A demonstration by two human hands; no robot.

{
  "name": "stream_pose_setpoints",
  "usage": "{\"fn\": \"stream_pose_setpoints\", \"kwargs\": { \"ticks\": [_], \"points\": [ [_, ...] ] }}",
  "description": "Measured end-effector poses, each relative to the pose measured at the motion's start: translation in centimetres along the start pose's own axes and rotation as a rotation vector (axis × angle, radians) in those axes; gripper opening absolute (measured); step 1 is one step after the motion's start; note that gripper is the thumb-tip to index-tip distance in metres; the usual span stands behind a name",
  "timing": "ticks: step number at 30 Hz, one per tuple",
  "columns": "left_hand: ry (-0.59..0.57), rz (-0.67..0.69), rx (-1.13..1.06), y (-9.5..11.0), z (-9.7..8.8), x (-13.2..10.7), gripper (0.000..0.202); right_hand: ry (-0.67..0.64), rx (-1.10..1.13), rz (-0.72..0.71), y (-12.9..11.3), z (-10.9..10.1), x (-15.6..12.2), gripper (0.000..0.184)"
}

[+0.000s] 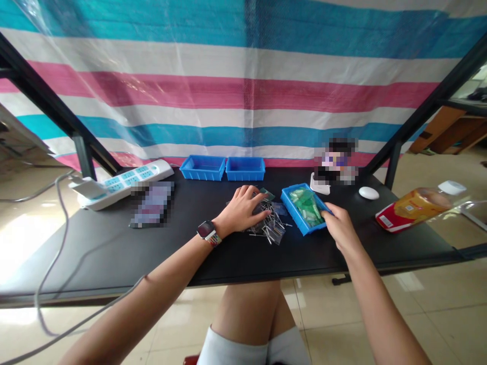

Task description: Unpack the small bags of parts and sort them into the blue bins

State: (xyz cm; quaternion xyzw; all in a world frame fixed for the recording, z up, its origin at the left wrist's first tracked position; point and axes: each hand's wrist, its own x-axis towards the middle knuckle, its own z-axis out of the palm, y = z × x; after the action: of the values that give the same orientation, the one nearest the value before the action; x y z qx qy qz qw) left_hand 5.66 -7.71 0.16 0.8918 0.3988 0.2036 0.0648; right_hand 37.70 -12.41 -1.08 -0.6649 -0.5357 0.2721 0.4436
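My left hand [243,209] lies over a pile of thin silvery metal pins [271,223] and small clear plastic bags, its fingers spread and touching the pile's left side. Part of the pile is hidden beneath that hand. To the right, my right hand [340,223] grips the near right edge of a blue plastic bin [300,221], thumb at the rim. Inside the bin lie green plastic packets [306,204]. The bin is turned at an angle beside the pile; whether it rests fully on the table I cannot tell.
Two blue bins [203,168] stand at the table's [152,253] back. A power strip [127,182] and a blurred packet [152,204] lie left. On the right are a drink bottle [416,207], a white mouse-like object [369,193] and a blurred figure [337,162]. A grey cable [63,243] crosses the left side.
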Motion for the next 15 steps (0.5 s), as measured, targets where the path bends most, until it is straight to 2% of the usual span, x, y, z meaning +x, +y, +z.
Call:
{"fn": "stream_pose_setpoints", "kwargs": {
  "ticks": [4, 8, 11, 15],
  "points": [
    [-0.039, 0.039, -0.089, 0.4, -0.3, -0.2, 0.071, 0.112, -0.054, -0.034, -0.8, 0.4, -0.4, 0.035],
    [-0.114, 0.113, -0.101, 0.5, -0.3, -0.4, 0.079, 0.215, -0.244, -0.193, -3.1, 1.0, -1.0, 0.048],
    [-0.117, 0.124, -0.069, 0.6, 0.0, -0.5, 0.08, 0.222, -0.343, -0.32, -5.1, 1.9, -1.4, 0.054],
    [-0.094, 0.128, -0.038, 0.7, 0.2, -0.5, 0.079, 0.172, -0.568, -0.421, -6.9, 3.0, -1.7, 0.055]
  ]
}}
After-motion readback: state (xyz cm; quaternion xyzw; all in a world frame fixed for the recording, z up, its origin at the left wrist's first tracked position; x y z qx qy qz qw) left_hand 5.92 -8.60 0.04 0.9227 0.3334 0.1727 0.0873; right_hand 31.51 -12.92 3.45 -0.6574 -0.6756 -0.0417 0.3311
